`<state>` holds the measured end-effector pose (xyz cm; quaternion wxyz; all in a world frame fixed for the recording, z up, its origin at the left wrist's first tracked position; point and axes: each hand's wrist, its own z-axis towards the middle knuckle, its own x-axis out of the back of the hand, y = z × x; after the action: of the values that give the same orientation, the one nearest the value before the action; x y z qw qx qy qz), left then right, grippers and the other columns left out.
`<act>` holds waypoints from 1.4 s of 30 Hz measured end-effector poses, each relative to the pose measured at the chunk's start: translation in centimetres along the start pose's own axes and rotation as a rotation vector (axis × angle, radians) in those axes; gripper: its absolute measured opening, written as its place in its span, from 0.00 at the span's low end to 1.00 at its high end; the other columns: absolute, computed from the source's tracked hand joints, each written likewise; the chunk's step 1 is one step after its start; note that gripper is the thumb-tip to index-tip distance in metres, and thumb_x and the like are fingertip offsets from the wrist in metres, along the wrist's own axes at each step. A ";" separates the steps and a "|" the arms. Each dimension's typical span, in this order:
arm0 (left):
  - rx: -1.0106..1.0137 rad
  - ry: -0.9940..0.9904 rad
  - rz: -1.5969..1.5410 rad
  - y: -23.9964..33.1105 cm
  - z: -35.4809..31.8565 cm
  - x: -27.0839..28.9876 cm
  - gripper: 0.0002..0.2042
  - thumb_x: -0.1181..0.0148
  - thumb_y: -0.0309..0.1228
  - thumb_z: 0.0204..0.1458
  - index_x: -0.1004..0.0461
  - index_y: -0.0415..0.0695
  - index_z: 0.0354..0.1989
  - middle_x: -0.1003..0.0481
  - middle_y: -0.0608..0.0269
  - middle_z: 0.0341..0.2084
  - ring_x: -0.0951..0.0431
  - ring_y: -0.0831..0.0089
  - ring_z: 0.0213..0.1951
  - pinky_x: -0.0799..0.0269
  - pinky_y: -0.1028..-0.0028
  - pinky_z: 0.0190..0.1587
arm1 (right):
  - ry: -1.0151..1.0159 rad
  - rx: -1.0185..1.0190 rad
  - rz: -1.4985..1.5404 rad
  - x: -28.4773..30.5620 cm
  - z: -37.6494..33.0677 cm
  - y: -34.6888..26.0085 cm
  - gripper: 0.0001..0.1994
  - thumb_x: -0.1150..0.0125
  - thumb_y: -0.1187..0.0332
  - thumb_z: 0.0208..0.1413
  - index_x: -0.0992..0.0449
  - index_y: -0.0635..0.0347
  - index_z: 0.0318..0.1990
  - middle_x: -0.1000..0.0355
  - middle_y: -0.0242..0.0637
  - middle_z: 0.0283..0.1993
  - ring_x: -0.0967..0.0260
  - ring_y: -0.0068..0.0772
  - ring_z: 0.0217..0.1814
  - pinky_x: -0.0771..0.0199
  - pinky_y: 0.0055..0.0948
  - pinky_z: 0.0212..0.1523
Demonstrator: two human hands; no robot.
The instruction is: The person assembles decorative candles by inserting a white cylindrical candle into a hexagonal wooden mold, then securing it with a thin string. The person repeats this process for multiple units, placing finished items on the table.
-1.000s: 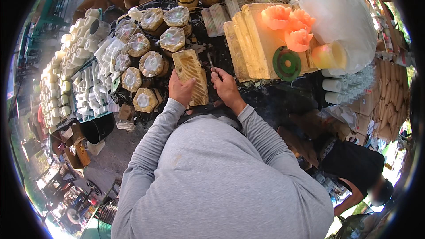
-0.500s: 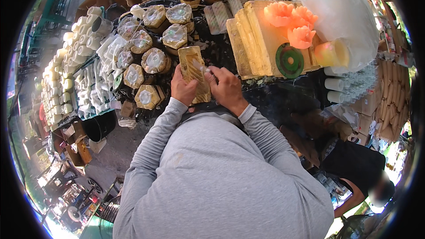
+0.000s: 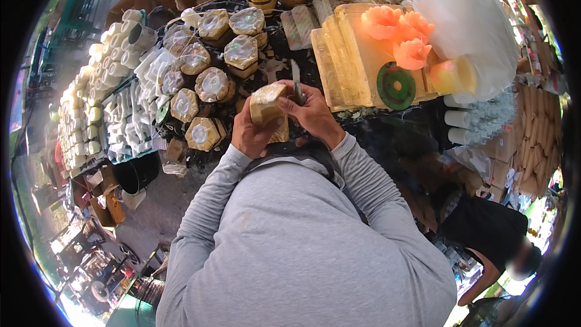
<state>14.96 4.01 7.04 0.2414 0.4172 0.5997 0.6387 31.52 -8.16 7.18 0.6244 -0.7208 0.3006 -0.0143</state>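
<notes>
My left hand (image 3: pixel 247 133) grips a yellowish mold block (image 3: pixel 265 106) with an angular end, tipped so that its end faces up. My right hand (image 3: pixel 316 116) steadies the block's right side with the thumb. In its fingers is also a knife (image 3: pixel 296 74), its grey blade pointing away from me. Part of the block's lower length shows between my hands, close to my waist. Just beyond and to the left stand several hexagonal molds (image 3: pixel 213 85) with pale, glossy tops.
Right of my hands lie stacked yellowish slabs (image 3: pixel 339 54) bearing orange flower-shaped pieces (image 3: pixel 396 30), a green disc (image 3: pixel 396 85) and a yellow cylinder (image 3: pixel 452 75). A plastic bag (image 3: pixel 466 18) sits behind. White cylinders (image 3: pixel 109 54) fill the left. Another person (image 3: pixel 484 230) is at lower right.
The block has been turned from lying lengthwise to standing end up. The knife has come off its face and now points away, beside the block. My right hand has shifted slightly right.
</notes>
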 end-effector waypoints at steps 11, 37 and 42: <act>-0.263 0.102 0.572 -2.4 3.0 -0.7 0.26 0.35 0.20 0.55 0.31 0.44 0.64 0.19 0.43 0.45 0.18 0.39 0.46 0.20 0.53 0.46 | 0.021 -0.125 -0.936 -0.5 -3.5 -5.0 0.27 0.54 0.47 0.77 0.23 0.63 0.39 0.23 0.57 0.31 0.23 0.66 0.38 0.26 0.57 0.40; -0.465 -0.244 0.785 -2.6 5.0 0.3 0.25 0.29 0.24 0.50 0.29 0.41 0.58 0.20 0.53 0.45 0.17 0.52 0.48 0.20 0.58 0.51 | 0.369 -0.152 -0.742 3.6 -2.3 8.3 0.26 0.54 0.45 0.77 0.25 0.64 0.43 0.25 0.54 0.32 0.24 0.61 0.34 0.26 0.51 0.36; 0.158 -0.145 -0.213 -3.8 5.8 0.4 0.23 0.30 0.24 0.61 0.27 0.43 0.64 0.18 0.55 0.54 0.19 0.73 0.56 0.22 0.68 0.59 | 0.469 -0.429 -0.269 5.0 -3.8 11.7 0.21 0.52 0.50 0.78 0.25 0.61 0.48 0.28 0.35 0.30 0.31 0.29 0.25 0.31 0.33 0.26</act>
<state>18.74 8.23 3.09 0.3168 0.4140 0.6701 0.5284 29.23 -14.30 -4.41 0.3653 -0.8459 0.3344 -0.1981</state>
